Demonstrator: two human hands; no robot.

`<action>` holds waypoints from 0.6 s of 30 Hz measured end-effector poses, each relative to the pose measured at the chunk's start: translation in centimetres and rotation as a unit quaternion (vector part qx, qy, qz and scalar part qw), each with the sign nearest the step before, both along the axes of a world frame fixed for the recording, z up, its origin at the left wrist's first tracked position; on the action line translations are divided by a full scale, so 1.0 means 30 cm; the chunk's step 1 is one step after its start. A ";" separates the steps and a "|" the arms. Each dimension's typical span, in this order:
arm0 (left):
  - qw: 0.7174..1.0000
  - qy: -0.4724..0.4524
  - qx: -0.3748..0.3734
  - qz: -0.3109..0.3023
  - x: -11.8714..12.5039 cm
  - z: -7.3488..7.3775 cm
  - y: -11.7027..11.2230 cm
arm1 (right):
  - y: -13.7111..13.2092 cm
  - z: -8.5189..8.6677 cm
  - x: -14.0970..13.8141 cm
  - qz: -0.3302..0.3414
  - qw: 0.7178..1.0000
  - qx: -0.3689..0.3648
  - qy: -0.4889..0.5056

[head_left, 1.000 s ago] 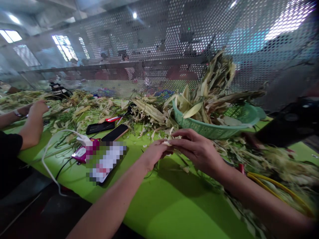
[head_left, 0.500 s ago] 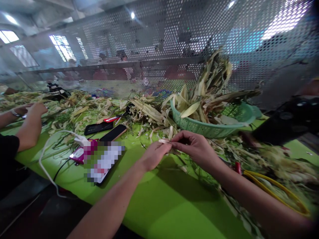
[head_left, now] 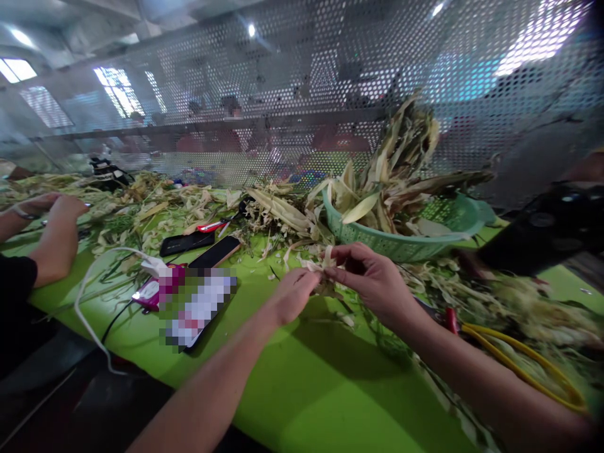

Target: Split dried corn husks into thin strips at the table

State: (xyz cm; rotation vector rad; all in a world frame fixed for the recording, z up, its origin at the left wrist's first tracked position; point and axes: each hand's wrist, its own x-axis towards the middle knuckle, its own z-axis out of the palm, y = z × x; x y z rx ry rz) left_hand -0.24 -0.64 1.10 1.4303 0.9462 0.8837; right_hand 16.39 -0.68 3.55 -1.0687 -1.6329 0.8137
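Note:
My left hand (head_left: 291, 294) and my right hand (head_left: 372, 280) meet above the bright green table (head_left: 306, 390), both pinched on a small pale strip of dried husk (head_left: 317, 267) held between their fingertips. The husk piece is thin and partly hidden by my fingers. Just behind my hands stands a teal plastic basket (head_left: 406, 242) heaped with dried leaves and husks (head_left: 401, 170).
Loose husks (head_left: 155, 207) litter the table's far side. Two dark phones (head_left: 202, 247), a blurred phone (head_left: 198, 308) with a white cable (head_left: 94, 283) and red-handled scissors (head_left: 214, 224) lie left. Another person's arms (head_left: 51, 233) rest far left. A yellow tool (head_left: 523, 365) lies right. A perforated metal screen (head_left: 302, 94) stands behind.
My fingers have shifted on the husk strip and my right hand rose slightly toward the basket. The neighbour's hands moved a little.

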 end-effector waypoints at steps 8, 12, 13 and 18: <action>0.986 -0.081 -0.141 0.031 0.013 0.015 0.008 | -0.031 0.037 0.005 0.031 0.962 0.219 -0.161; 0.983 -0.088 -0.162 0.027 0.017 0.021 0.008 | -0.019 0.045 0.017 0.105 0.943 0.245 -0.201; 0.982 -0.091 -0.164 0.032 0.017 0.023 0.008 | -0.014 0.043 0.020 0.110 0.943 0.238 -0.203; 0.985 -0.121 -0.121 0.025 0.008 0.029 0.010 | 0.000 0.028 0.027 0.072 0.960 0.194 -0.186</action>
